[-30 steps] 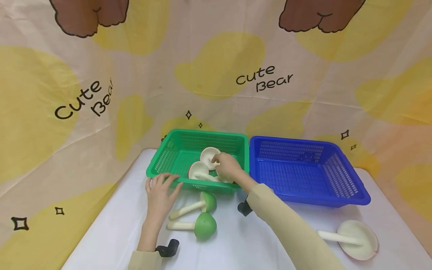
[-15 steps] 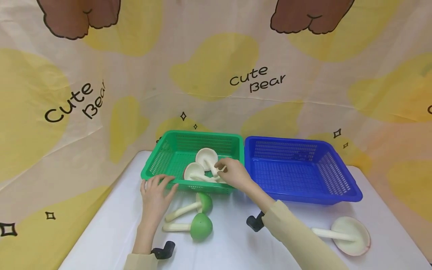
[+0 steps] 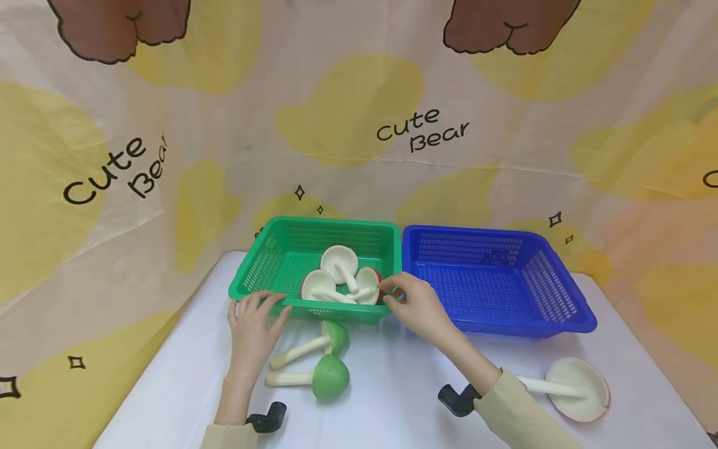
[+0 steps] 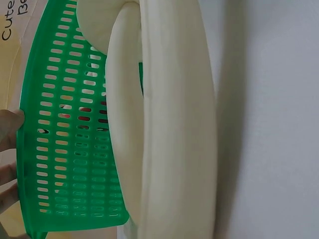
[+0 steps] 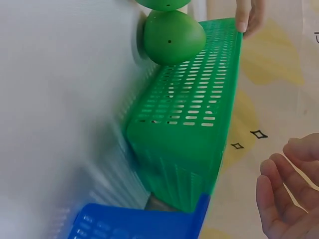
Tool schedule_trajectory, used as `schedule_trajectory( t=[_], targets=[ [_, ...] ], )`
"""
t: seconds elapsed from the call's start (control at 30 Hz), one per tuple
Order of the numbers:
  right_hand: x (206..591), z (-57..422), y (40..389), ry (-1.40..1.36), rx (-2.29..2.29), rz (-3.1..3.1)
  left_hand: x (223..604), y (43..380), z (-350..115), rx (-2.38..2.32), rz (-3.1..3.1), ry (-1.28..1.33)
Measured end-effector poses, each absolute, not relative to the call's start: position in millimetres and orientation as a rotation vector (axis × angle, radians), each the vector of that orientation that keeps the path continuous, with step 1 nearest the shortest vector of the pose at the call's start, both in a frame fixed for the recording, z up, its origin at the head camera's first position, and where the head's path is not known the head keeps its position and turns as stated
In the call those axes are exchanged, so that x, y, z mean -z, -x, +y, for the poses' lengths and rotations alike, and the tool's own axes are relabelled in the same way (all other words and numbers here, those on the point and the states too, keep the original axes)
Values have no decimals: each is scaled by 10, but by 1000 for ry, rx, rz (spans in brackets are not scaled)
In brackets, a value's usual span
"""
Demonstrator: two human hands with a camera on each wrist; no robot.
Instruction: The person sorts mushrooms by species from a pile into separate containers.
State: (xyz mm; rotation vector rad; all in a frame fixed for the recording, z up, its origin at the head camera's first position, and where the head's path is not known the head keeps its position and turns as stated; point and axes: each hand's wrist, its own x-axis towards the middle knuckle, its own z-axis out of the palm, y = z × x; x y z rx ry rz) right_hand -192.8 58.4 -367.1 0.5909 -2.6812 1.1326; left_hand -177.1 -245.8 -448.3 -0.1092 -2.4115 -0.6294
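Note:
Three toy mushrooms lie in the green basket [image 3: 269,262]: a back one [image 3: 339,259], a left one [image 3: 318,284] and a right one [image 3: 368,280] with red on its cap. My left hand [image 3: 252,327] holds the basket's front rim near its left corner; in the left wrist view its fingers [image 4: 9,130] show at the rim. Over the basket's front right corner is my right hand [image 3: 417,305], fingers loosely bent and parted, holding nothing. In the right wrist view, the same right hand [image 5: 294,189] appears beyond the rim. Two green-capped mushrooms [image 3: 331,377] lie before the basket.
A blue basket [image 3: 482,287] stands against the green one's right side. Another pale mushroom [image 3: 580,390] lies on the white tabletop [image 3: 392,399] at front right. A printed cloth [image 3: 336,125] hangs behind the baskets.
My right hand has let go of the right mushroom in the green basket and drawn back to the right. My left hand keeps its place on the rim.

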Motion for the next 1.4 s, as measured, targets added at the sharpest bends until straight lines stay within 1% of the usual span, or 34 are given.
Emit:
schedule_trajectory(
  t=[0.5,0.9,1.4],
  targets=[
    [3853,1012,1569,-517,-949,-2628,4469,1796,-2451,642,-2414,117],
    [4134,1570,1290,-471,-791,-2524,4456,1780,-2443,640,-2402,118],
    [4375,2133,1172,-445,-647,-2552,4459,1774,-2433,649,-2402,118]
  ],
)
